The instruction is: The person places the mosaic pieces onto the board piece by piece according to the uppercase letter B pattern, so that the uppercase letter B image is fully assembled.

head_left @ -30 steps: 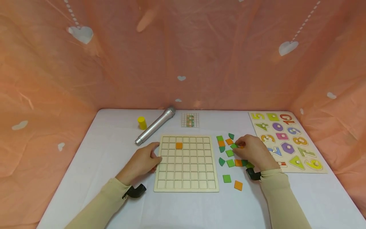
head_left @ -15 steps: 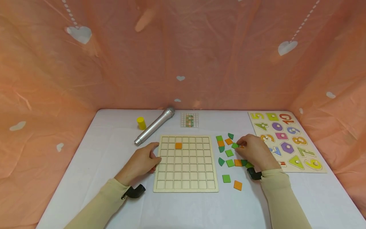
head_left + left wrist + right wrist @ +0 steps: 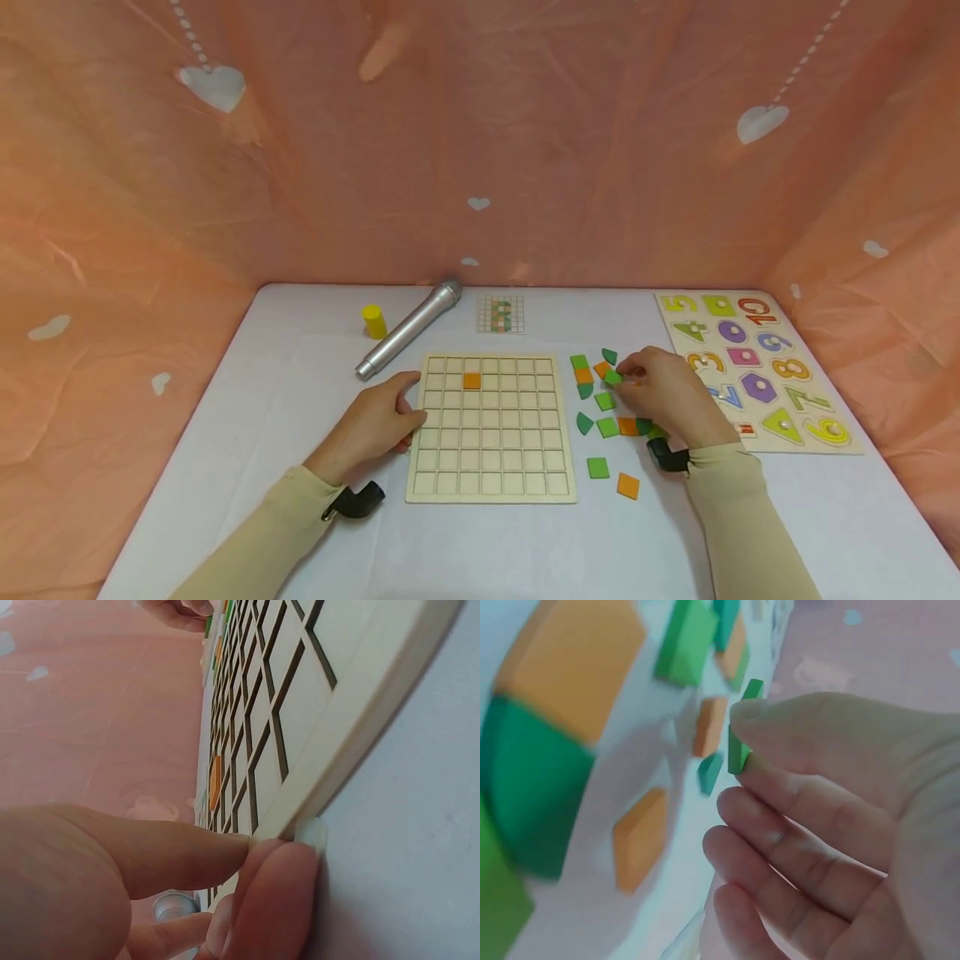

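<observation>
A wooden grid board (image 3: 491,450) lies on the table, with one orange square tile (image 3: 472,381) in a cell of its second row. My left hand (image 3: 369,425) grips the board's left edge; in the left wrist view its thumb and fingers (image 3: 277,900) pinch the rim (image 3: 330,761). My right hand (image 3: 666,392) pinches a green square tile (image 3: 612,377), seen edge-on between thumb and index finger in the right wrist view (image 3: 736,750). Around it lie loose tiles: green squares (image 3: 597,467), orange squares (image 3: 628,486) and dark green rounded pieces (image 3: 585,423).
Behind the board are a small printed pattern card (image 3: 501,314), a silver microphone (image 3: 408,331) and a yellow cylinder (image 3: 374,322). A number and shape puzzle board (image 3: 757,371) lies at the right, partly behind my right hand. An orange curtain (image 3: 480,142) surrounds the table.
The green tile in my right hand has lifted and tilted slightly beside the orange one. My left hand has kept its place at the board's edge.
</observation>
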A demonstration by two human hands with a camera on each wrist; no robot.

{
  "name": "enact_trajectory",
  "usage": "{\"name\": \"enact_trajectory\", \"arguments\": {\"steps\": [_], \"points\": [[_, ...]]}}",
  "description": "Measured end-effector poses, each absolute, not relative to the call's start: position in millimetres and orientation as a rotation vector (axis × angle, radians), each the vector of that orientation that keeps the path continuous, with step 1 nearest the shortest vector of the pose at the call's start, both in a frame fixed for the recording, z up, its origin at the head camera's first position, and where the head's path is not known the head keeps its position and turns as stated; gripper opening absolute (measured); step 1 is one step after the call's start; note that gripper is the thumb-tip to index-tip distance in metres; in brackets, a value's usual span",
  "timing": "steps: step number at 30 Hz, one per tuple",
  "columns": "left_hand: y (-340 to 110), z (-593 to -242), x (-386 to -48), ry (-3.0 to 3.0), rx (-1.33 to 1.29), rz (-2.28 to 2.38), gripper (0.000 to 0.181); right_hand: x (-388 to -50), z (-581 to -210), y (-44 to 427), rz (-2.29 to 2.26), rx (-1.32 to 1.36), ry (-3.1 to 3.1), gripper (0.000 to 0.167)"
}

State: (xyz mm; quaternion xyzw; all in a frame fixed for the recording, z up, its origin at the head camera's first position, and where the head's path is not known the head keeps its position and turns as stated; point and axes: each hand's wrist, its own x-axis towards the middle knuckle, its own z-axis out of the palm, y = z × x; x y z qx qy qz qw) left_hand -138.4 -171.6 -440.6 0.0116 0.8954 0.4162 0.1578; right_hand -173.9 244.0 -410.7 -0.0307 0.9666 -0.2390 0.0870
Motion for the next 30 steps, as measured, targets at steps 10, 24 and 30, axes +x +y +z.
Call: {"name": "enact_trajectory", "arguments": {"steps": [10,24,30], "points": [[-172.6,-438.8,-140.4,2.575,0.066,1.183,0.068,-194.8,-411.2,186.4,-0.715,-0.333,2.900,0.022],[-168.0,-439.9,-138.7,2.563,0.053,1.207,0.070,-201.6,-421.1,110.0,-0.692,-0.538,2.841,0.018],[-170.5,-440.6,-137.4,2.574,0.047,1.202,0.070,-198.5,-421.6,95.7,-0.698,-0.616,2.840,0.019]]}}
